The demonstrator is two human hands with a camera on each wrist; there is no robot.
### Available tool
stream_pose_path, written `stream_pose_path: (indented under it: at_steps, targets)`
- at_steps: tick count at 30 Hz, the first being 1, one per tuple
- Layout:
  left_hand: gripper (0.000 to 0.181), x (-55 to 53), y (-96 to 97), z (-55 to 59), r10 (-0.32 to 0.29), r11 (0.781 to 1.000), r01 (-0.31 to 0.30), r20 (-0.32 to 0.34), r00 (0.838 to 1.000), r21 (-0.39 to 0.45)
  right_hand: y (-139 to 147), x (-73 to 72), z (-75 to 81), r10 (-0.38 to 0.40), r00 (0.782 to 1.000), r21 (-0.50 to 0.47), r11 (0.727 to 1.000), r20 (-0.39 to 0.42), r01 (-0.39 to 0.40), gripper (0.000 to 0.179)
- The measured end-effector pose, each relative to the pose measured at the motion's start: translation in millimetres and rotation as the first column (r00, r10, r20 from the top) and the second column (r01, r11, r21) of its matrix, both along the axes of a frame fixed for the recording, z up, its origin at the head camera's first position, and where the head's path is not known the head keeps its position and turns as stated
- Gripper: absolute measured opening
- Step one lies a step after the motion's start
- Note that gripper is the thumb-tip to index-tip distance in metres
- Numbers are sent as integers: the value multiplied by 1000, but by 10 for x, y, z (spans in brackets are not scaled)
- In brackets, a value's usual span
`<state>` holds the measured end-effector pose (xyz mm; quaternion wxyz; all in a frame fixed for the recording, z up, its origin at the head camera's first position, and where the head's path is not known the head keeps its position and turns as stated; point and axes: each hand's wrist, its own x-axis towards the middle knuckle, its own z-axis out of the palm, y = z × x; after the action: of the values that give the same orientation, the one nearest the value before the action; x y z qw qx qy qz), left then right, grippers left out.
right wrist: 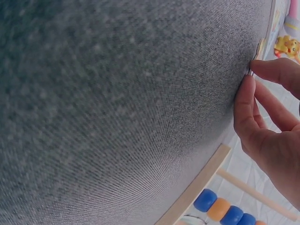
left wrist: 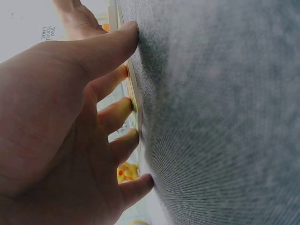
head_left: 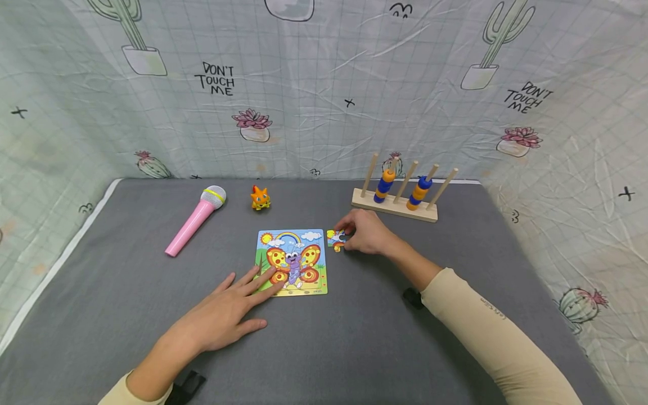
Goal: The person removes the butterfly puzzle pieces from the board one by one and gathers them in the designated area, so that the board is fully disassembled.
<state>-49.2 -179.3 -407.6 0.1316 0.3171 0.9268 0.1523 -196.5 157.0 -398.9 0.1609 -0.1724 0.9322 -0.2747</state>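
A square butterfly jigsaw puzzle (head_left: 292, 236) lies flat on the grey table. My left hand (head_left: 223, 315) rests with spread, straight fingers over its lower left part, fingertips on the picture and thumb on the cloth. In the left wrist view those fingertips meet the thin edge of the puzzle board (left wrist: 134, 89). Just right of the board, my right hand (head_left: 368, 232) pinches a colourful puzzle piece (head_left: 331, 238) between thumb and fingers. From the right wrist, the piece (right wrist: 260, 47) shows low over the cloth, partly hidden by the fingertips.
Behind my right hand stands a wooden peg rack (head_left: 395, 209) with blue and orange beads on two pegs. A pink toy microphone (head_left: 190, 228) lies at the back left, and a small spiky orange figure (head_left: 260, 198) stands behind the puzzle. A printed curtain (head_left: 314, 90) hangs behind the table.
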Motion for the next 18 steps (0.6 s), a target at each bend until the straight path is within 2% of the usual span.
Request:
stream_pose_path:
  at_steps: [11,18]
  targets:
    - [70,-6,10,8,0,1000,0,-5,1000,0,-4,1,34,25,1000,7,1000,-13,-25,47]
    - [69,-3,4,4,2,1000,-2,-7,1000,-3,-67,40,84,60,993,39,998,-98,-57,46]
